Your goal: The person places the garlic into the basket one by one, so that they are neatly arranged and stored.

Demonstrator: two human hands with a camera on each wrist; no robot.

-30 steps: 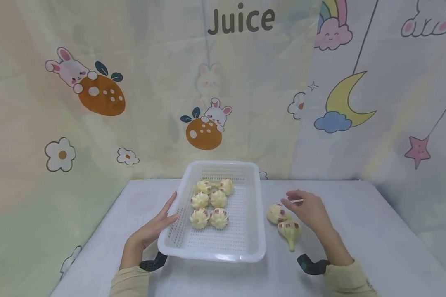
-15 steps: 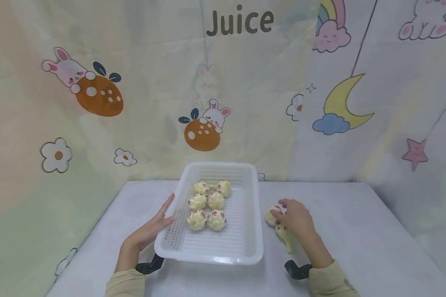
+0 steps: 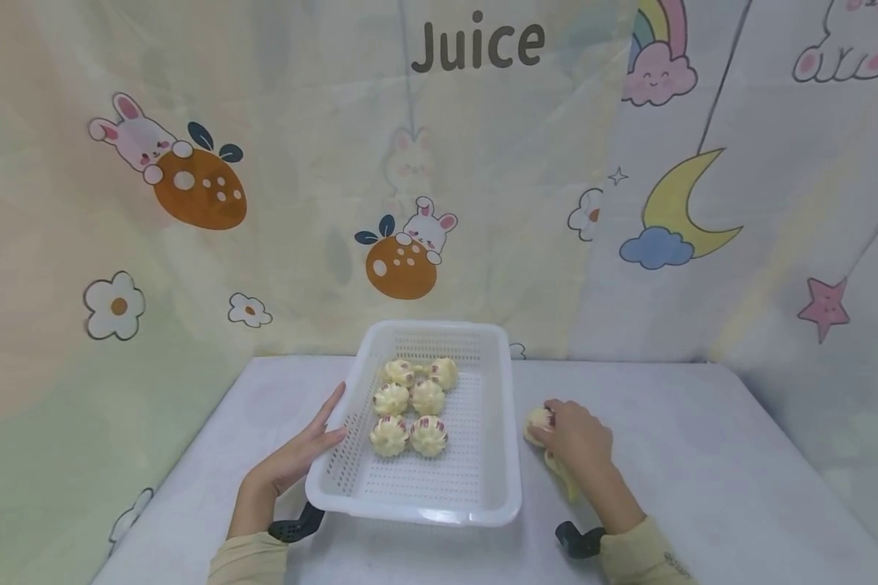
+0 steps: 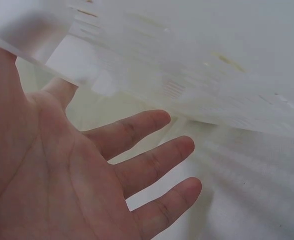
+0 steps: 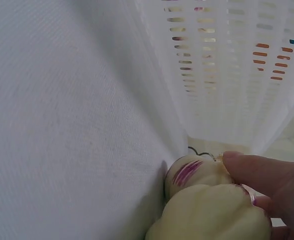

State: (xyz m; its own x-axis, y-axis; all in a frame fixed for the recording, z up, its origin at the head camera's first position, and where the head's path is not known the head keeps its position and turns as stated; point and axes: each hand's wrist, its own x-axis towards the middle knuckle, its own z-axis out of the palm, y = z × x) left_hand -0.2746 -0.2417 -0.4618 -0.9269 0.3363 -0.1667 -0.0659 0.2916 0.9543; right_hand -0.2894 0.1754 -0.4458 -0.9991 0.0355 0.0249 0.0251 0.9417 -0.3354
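Observation:
A white perforated plastic basket stands mid-table with several pale garlic bulbs in its left half, marked with purple. Against its left side rests my left hand, fingers spread and straight, thumb and index finger at the rim. In the left wrist view the other three fingers extend below the basket's rim, holding nothing. Right of the basket, my right hand pinches a garlic bulb between thumb and fingers on the table. A second garlic bulb lies nearer; the hand partly covers it in the head view.
A white cloth covers the table. Behind it hangs a printed curtain with cartoon rabbits and a moon. The basket's perforated side wall rises close beside the two loose bulbs.
My right hand has come down and left onto the farther loose garlic bulb and now pinches it. The left hand stays at the basket's side.

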